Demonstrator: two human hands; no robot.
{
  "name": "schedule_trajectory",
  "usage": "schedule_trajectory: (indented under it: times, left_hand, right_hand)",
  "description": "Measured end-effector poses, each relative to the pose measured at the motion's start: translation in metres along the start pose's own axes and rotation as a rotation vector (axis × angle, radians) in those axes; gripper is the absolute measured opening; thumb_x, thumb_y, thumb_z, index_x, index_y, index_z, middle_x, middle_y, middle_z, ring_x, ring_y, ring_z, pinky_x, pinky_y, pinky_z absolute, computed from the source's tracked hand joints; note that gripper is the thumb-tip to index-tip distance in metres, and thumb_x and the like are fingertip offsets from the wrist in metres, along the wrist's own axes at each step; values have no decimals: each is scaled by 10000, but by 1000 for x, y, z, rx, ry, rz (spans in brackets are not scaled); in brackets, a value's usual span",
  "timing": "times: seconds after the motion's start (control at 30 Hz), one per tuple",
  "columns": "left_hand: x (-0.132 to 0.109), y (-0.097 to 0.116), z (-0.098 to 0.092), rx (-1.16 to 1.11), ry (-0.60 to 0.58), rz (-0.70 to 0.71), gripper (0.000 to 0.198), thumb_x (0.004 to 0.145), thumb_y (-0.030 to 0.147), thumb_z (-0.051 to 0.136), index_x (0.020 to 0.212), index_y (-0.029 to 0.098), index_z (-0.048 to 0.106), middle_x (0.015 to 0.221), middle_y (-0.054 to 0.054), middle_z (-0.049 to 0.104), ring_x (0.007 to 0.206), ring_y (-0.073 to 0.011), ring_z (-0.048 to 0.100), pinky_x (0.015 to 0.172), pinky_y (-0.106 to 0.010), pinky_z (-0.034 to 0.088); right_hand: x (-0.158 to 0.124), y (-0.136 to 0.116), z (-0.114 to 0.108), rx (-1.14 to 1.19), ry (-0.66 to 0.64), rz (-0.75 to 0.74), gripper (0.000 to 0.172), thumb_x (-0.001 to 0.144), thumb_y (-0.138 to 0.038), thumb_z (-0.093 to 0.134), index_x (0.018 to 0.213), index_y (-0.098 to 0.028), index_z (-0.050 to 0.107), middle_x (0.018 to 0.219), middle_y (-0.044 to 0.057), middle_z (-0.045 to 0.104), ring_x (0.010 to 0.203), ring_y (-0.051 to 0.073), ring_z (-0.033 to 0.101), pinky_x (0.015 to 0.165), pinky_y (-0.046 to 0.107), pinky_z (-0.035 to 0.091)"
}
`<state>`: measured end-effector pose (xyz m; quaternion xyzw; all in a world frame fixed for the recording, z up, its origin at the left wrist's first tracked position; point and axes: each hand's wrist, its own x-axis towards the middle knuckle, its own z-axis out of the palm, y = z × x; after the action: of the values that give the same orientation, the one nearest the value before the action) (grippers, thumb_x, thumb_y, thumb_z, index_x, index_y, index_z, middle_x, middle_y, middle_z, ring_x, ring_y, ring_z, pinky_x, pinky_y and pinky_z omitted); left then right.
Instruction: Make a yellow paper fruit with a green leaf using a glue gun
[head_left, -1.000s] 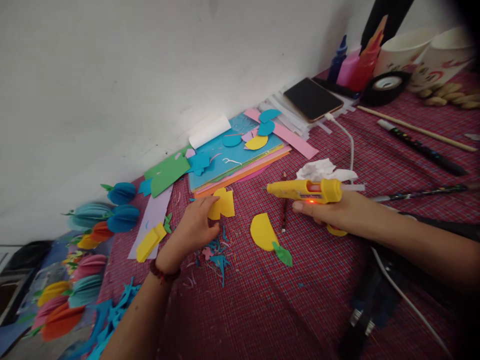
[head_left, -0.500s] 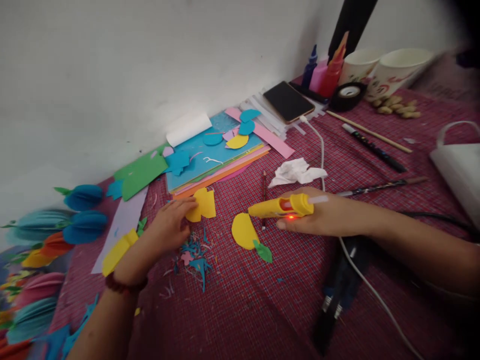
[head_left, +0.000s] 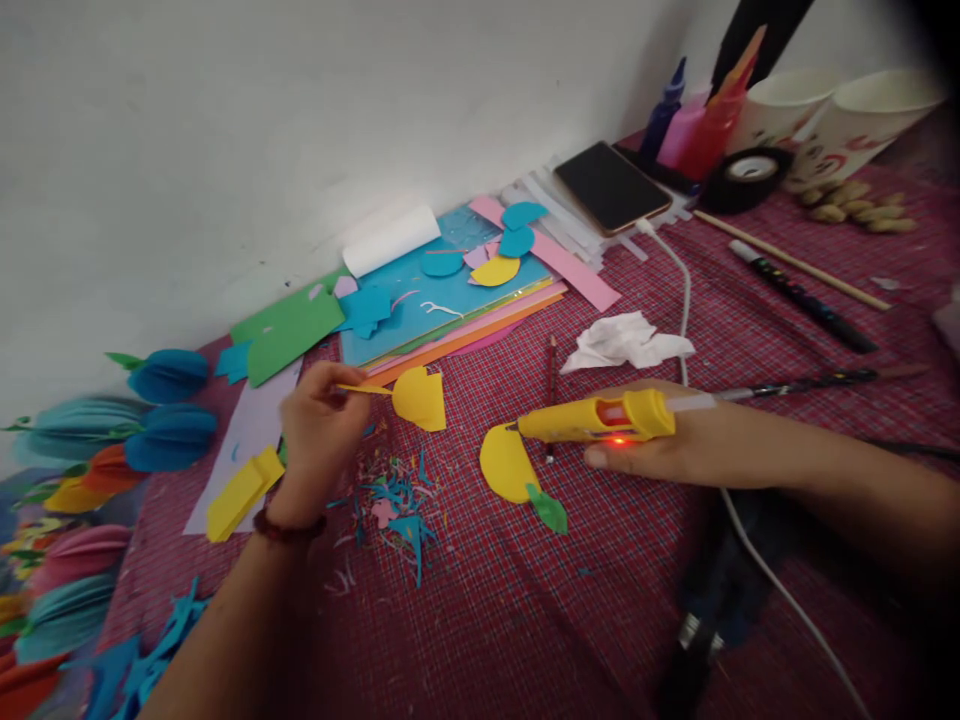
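Note:
My right hand (head_left: 652, 445) is wrapped round a yellow hot glue gun (head_left: 592, 418) with a red light glowing on its side. The nozzle meets the top edge of a yellow folded paper half-circle (head_left: 506, 465), which lies on the cloth with a green paper leaf (head_left: 550, 510) at its lower right. My left hand (head_left: 322, 425) pinches a thin yellow paper piece (head_left: 367, 388), seen nearly edge-on. Just right of those fingertips lie more yellow paper cutouts (head_left: 420, 398) on the cloth. Below them are blue and pink paper scraps (head_left: 397, 505).
Coloured paper sheets (head_left: 450, 300) lie along the wall, with a phone (head_left: 611, 187) on charge beside them. Crumpled tissue (head_left: 626, 342), a pencil (head_left: 552, 385) and a marker (head_left: 802, 295) surround the right hand. Finished paper pumpkins (head_left: 169, 435) stand at left; paper cups (head_left: 870, 120) at back right.
My left hand has lifted a yellow paper piece off the pile and drawn it slightly left. The glue gun's nozzle now reaches over the half-circle's top edge. The camera view has shifted a little.

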<state>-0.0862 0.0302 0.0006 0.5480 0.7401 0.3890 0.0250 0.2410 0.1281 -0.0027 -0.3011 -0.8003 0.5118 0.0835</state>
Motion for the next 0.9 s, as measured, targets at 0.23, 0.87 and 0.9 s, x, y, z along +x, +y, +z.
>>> schedule_trajectory:
  times: [0.23,0.87,0.9]
  left_hand:
    - [-41,42,-2,283,-2,607,273,759,113,705,972,276,655,882,7,668,845,-193,609,807,-374,449]
    - [-93,74,7,447,-617,817,311,793,106,401,811,245,678,1138,-63,730,1097,-231,611,957,-413,390]
    - [-92,74,7,442,-625,821,300,787,110,410,813,245,677,1137,-65,731,1094,-233,615,953,-414,397]
  right_hand:
    - [0,-8,-9,139,-113,-58,242,867,-314,599,1048,-195,705,946,18,735,821,148,675,755,223,537]
    - [3,2,-4,-65,-96,-51,301,888,-434,582,854,-153,686,679,-7,632,558,108,546,514,210,428]
    - [2,2,-4,-66,-95,-52,306,886,-435,584,860,-149,689,680,-6,633,561,108,550,515,210,430]
